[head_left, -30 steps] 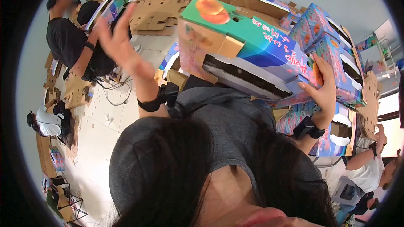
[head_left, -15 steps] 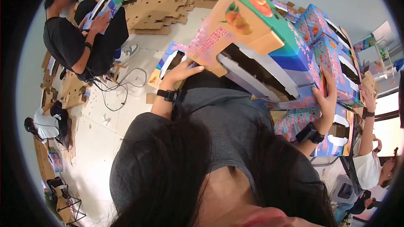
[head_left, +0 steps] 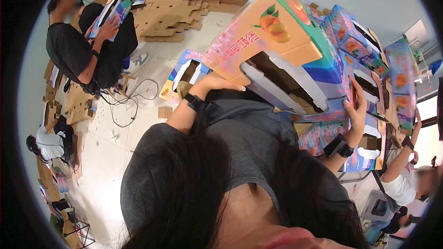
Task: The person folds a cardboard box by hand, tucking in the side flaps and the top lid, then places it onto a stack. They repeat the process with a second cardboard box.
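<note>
A printed carton (head_left: 288, 76) with peach pictures and a long cut-out slot is held tilted in front of my chest. My left hand (head_left: 219, 84) supports its lower left edge, thumb stretched along the cardboard and the other fingers hidden beneath. At the carton's right end, my right hand (head_left: 356, 108) grips the side with thumb and fingers. Through the slot the brown inside shows. Another peach carton (head_left: 187, 71) stands on the floor behind my left hand.
Stacked cartons (head_left: 353, 37) rise at the right, where a co-worker's raised hand (head_left: 416, 122) touches another carton (head_left: 401, 83). Flattened cardboard (head_left: 168, 16) lies at the back. A seated person (head_left: 74, 41) at left handles a carton. Cables (head_left: 134, 103) trail across the floor.
The carton in my hands has shifted slightly right and turned, showing more of its orange end. My left hand moved a little right and down. The co-worker's carton at right has come into view.
</note>
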Demonstrator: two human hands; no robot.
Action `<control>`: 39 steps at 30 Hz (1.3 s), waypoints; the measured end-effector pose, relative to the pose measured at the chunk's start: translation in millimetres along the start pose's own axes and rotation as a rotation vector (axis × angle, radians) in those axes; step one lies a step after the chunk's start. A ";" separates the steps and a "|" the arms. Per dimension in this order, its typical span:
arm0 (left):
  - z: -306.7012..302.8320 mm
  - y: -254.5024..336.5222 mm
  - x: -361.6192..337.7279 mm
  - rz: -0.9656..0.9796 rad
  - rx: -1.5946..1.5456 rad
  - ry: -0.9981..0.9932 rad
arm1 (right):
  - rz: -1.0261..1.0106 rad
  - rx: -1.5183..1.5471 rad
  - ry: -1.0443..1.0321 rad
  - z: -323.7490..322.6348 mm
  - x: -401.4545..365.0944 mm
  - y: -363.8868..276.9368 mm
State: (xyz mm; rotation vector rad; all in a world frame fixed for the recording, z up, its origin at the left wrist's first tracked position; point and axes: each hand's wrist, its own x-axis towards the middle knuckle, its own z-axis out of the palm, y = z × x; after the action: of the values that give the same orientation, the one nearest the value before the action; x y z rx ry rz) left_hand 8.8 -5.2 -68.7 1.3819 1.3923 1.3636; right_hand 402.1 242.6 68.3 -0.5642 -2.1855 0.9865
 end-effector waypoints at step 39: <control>33.1 21.0 -15.4 -0.186 -0.280 0.172 | 0.132 -0.032 -0.159 6.0 34.7 -12.5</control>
State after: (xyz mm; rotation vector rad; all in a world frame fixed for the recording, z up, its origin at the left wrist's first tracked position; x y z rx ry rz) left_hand 47.3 -17.2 -56.4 0.9492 1.3415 1.5138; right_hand 372.6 253.2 88.7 -0.6724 -2.3317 1.1005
